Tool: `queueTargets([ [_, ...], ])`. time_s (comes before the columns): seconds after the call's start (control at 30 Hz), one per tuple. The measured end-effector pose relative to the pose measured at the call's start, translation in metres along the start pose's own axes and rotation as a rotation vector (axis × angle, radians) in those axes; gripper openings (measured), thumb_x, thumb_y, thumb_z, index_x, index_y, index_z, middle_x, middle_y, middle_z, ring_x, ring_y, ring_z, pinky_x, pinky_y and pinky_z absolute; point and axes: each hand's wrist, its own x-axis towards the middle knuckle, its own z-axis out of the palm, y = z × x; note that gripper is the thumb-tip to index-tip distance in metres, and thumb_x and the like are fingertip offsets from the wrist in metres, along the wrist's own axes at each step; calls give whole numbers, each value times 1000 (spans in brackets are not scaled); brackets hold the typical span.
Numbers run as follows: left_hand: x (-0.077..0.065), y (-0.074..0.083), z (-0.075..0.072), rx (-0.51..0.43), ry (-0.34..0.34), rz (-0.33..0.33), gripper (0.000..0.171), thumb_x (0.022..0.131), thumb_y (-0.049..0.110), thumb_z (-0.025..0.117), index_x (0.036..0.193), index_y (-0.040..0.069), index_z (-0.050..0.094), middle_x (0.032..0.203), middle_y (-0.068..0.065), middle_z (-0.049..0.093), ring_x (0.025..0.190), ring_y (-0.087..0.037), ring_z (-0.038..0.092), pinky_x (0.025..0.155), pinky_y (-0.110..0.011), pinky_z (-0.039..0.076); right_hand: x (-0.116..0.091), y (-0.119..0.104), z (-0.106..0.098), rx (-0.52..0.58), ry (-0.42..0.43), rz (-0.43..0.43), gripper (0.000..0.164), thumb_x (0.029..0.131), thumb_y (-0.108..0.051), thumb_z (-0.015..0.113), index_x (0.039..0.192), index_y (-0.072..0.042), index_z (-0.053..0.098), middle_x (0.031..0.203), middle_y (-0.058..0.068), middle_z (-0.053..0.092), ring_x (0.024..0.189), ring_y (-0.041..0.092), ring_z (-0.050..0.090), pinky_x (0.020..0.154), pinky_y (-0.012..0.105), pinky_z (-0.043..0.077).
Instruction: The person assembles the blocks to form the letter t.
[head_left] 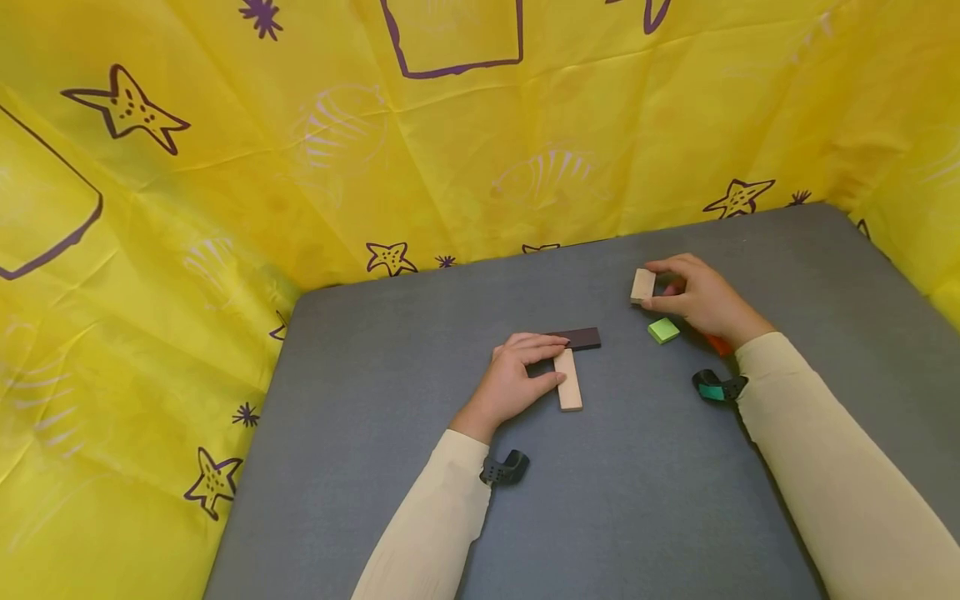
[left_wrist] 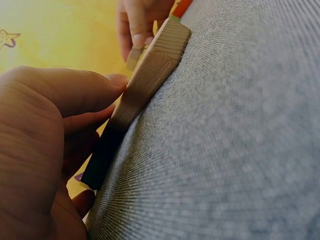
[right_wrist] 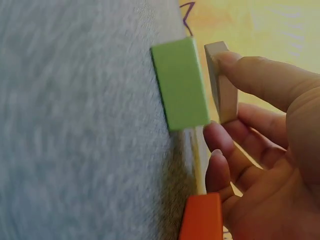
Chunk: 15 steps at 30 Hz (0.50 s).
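In the head view my left hand [head_left: 515, 375] rests its fingers over the left end of a dark brown block [head_left: 585, 338]. Its thumb touches the side of a light wooden block [head_left: 570, 387], whose far end meets the dark one's near side. Both lie flat on the table. My right hand [head_left: 701, 296] pinches a second light wooden block [head_left: 642, 285] between thumb and fingers; the right wrist view shows this block [right_wrist: 227, 92] beyond a green block [right_wrist: 181, 85]. On the table, the green block lies just below that hand.
An orange-red block [head_left: 718, 344] lies partly hidden under my right wrist, and shows larger in the right wrist view. The grey table [head_left: 360, 417] ends against yellow patterned cloth [head_left: 465, 150] at the back and sides. Each wrist wears a dark strap-like mount.
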Motion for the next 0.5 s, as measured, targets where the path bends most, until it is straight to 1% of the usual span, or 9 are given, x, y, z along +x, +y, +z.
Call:
queueTargets([
  [0.17, 0, 0, 0, 6, 3, 2, 44, 99, 20, 85, 142, 13, 76, 145, 10, 68, 138, -7, 49, 109, -47, 31, 1, -6, 4, -5, 14, -11, 65, 102, -25, 82, 155, 1, 57, 141, 21, 52, 108, 36, 55, 89, 49, 44],
  [0.33, 1, 0, 0, 9, 5, 6, 44, 99, 20, 85, 141, 12, 76, 145, 9, 68, 137, -8, 50, 109, -47, 32, 2, -16, 10, -16, 25, -40, 66, 100, -25, 84, 154, 2, 58, 138, 22, 54, 105, 35, 55, 87, 47, 44],
  [0.5, 1, -1, 0, 1, 12, 8, 44, 98, 19, 86, 141, 12, 77, 144, 10, 68, 137, -8, 50, 109, -48, 32, 6, -25, 18, -6, 19, -58, 66, 100, -24, 85, 153, 2, 58, 138, 21, 54, 106, 35, 55, 86, 48, 44],
])
